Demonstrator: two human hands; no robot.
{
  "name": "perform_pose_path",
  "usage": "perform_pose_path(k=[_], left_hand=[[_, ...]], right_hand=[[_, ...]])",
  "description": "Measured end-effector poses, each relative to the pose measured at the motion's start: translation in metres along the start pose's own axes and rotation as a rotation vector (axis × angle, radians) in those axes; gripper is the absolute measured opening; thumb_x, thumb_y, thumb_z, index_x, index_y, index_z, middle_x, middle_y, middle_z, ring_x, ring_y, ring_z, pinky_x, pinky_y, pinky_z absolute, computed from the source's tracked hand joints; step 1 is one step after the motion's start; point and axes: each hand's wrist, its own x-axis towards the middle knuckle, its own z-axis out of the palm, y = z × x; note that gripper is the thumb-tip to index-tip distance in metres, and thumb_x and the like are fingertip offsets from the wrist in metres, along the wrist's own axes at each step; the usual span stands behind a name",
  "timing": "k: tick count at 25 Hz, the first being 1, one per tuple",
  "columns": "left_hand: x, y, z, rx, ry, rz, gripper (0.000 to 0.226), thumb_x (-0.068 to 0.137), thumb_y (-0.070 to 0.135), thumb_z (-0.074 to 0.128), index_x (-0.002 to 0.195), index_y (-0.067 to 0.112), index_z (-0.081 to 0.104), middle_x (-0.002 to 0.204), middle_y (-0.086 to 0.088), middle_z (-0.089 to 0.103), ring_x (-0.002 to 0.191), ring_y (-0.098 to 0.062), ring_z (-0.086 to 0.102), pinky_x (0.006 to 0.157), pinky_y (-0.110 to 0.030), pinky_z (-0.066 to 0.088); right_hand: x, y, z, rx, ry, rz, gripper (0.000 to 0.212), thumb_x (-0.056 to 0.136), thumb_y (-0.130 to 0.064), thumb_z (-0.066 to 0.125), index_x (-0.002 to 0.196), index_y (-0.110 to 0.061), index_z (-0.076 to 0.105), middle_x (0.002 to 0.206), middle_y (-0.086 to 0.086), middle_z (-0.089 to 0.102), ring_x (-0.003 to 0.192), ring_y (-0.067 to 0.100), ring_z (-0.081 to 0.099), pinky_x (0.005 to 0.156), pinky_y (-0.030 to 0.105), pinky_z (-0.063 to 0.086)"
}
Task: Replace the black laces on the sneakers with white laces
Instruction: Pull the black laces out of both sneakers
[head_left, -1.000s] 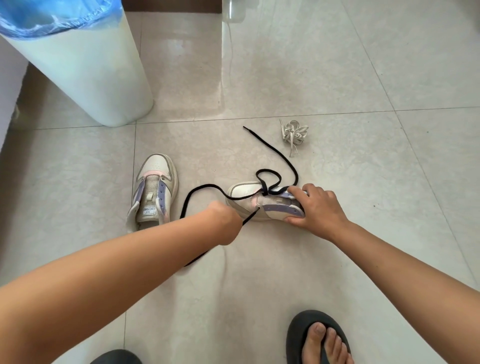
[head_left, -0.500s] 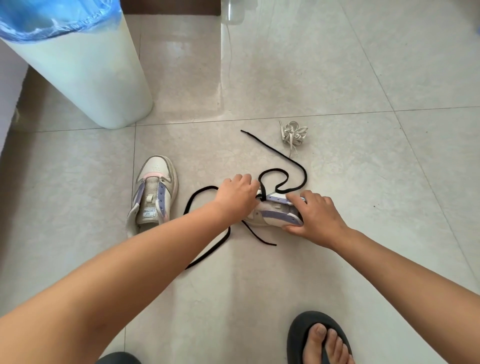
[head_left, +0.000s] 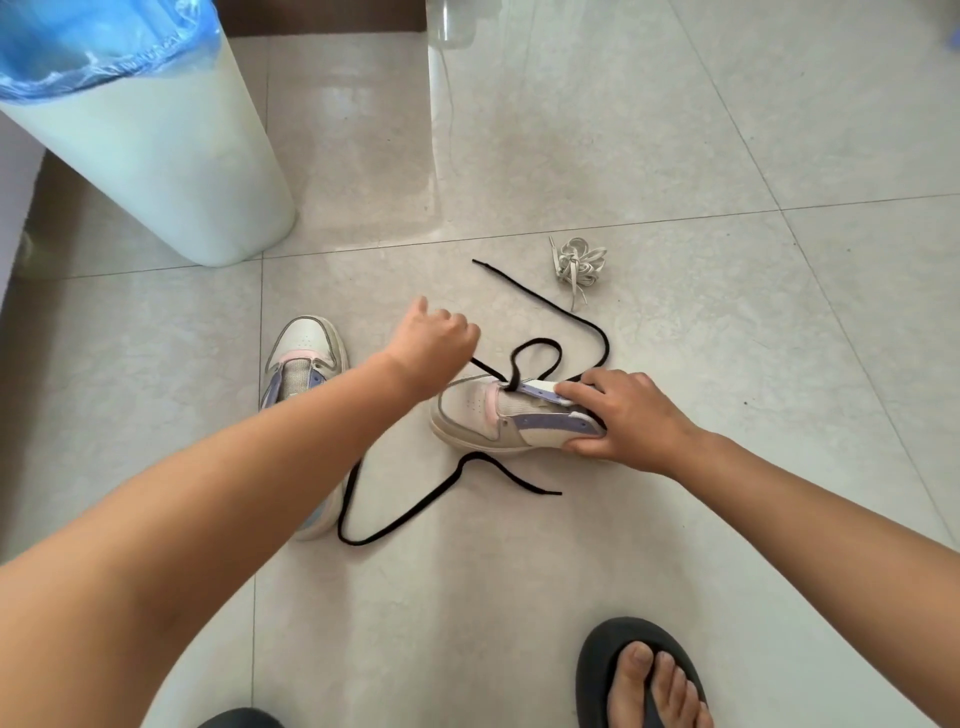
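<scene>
While a flat, woven black lace (head_left: 524, 358) loops loosely across glossy pale floor tiles (head_left: 675, 130), a person's right hand (head_left: 618, 415) grips the heel end of a low white sneaker (head_left: 483, 410) lying on its side, fingers curled over the lilac eyelet strip and thumb under the sole. At the hand's nine o'clock, the lace is threaded only through the eyelets nearest the smooth, perforated toe. The left hand (head_left: 434, 340), at the shoe's ten o'clock, is clenched around a taut strand of that lace running from the fist to the eyelets. The rest trails under the left forearm and ends near six o'clock of the shoe. A second, unlaced sneaker (head_left: 304, 358) stands upright at nine o'clock. A tied bundle of white laces (head_left: 579, 262) rests at one o'clock, beside the black lace's far tip.
</scene>
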Motion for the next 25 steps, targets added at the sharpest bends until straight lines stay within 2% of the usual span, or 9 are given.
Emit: perform_pose_path(k=[6, 8, 10, 12, 14, 16, 17, 19, 25], left_hand=[[-0.017, -0.072, 0.024, -0.042, -0.117, -0.371, 0.028, 0.083, -0.003, 0.046, 0.109, 0.007, 0.053, 0.109, -0.008, 0.061, 0.101, -0.025, 0.059, 0.1, -0.042, 0.031], [-0.025, -0.088, 0.029, -0.055, -0.241, -0.515, 0.027, 0.082, -0.001, 0.047, 0.104, 0.012, 0.058, 0.097, -0.003, 0.062, 0.091, -0.023, 0.06, 0.099, -0.041, 0.03], [-0.031, -0.087, 0.032, -0.039, -0.422, -0.563, 0.027, 0.081, 0.005, 0.05, 0.101, 0.019, 0.061, 0.088, 0.004, 0.058, 0.082, -0.02, 0.057, 0.088, -0.037, 0.03], [-0.027, -0.069, 0.034, -0.009, -0.481, -0.478, 0.03, 0.083, 0.007, 0.05, 0.109, 0.019, 0.059, 0.1, 0.002, 0.059, 0.092, -0.022, 0.057, 0.088, -0.038, 0.032], [-0.012, -0.038, 0.032, -0.045, -0.303, -0.28, 0.031, 0.09, 0.011, 0.045, 0.12, 0.015, 0.053, 0.121, -0.005, 0.054, 0.112, -0.025, 0.052, 0.097, -0.04, 0.032], [-0.002, -0.001, 0.025, -0.188, -0.054, -0.032, 0.031, 0.098, 0.022, 0.039, 0.127, 0.016, 0.049, 0.129, -0.006, 0.049, 0.12, -0.024, 0.045, 0.1, -0.039, 0.033], [0.002, 0.016, 0.022, -0.278, 0.008, 0.083, 0.033, 0.1, 0.026, 0.037, 0.129, 0.017, 0.049, 0.129, -0.004, 0.049, 0.119, -0.023, 0.046, 0.098, -0.037, 0.034], [0.008, 0.037, 0.021, -0.363, -0.023, 0.23, 0.031, 0.1, 0.026, 0.037, 0.126, 0.019, 0.053, 0.125, -0.001, 0.052, 0.118, -0.021, 0.047, 0.093, -0.033, 0.036], [0.003, 0.039, 0.016, -0.104, -0.014, 0.255, 0.023, 0.098, 0.014, 0.037, 0.116, 0.013, 0.051, 0.116, -0.003, 0.057, 0.105, -0.023, 0.056, 0.087, -0.033, 0.034]], right_hand=[[-0.031, 0.038, 0.002, -0.04, -0.011, 0.034, 0.065, 0.058, -0.042, 0.084, 0.116, -0.02, 0.062, 0.091, 0.006, 0.058, 0.073, 0.029, 0.059, 0.067, 0.029, 0.033], [-0.038, 0.045, 0.004, -0.029, -0.001, 0.041, 0.066, 0.058, -0.042, 0.084, 0.117, -0.021, 0.06, 0.091, 0.004, 0.058, 0.073, 0.027, 0.058, 0.068, 0.029, 0.032], [-0.04, 0.046, 0.005, -0.045, 0.019, 0.023, 0.07, 0.057, -0.043, 0.084, 0.117, -0.023, 0.056, 0.091, 0.004, 0.058, 0.072, 0.027, 0.059, 0.067, 0.029, 0.033], [-0.036, 0.042, 0.008, -0.064, 0.055, -0.007, 0.073, 0.054, -0.044, 0.084, 0.117, -0.023, 0.053, 0.093, 0.007, 0.06, 0.072, 0.03, 0.06, 0.065, 0.032, 0.038], [-0.029, 0.034, 0.011, -0.08, 0.102, -0.051, 0.076, 0.052, -0.043, 0.085, 0.116, -0.022, 0.051, 0.095, 0.01, 0.061, 0.075, 0.032, 0.062, 0.066, 0.035, 0.045], [-0.022, 0.025, 0.011, -0.101, 0.142, -0.106, 0.078, 0.049, -0.043, 0.086, 0.115, -0.022, 0.05, 0.097, 0.012, 0.062, 0.078, 0.032, 0.063, 0.068, 0.036, 0.047], [-0.019, 0.021, 0.012, -0.114, 0.162, -0.13, 0.079, 0.048, -0.043, 0.086, 0.115, -0.021, 0.049, 0.097, 0.012, 0.062, 0.08, 0.031, 0.063, 0.068, 0.037, 0.048], [-0.014, 0.016, 0.012, -0.136, 0.188, -0.16, 0.081, 0.046, -0.045, 0.086, 0.114, -0.021, 0.049, 0.098, 0.012, 0.063, 0.081, 0.031, 0.064, 0.069, 0.037, 0.049], [-0.012, 0.014, 0.019, -0.1, 0.186, -0.17, 0.077, 0.051, -0.045, 0.084, 0.115, -0.023, 0.05, 0.094, 0.01, 0.062, 0.076, 0.03, 0.063, 0.066, 0.035, 0.048]])
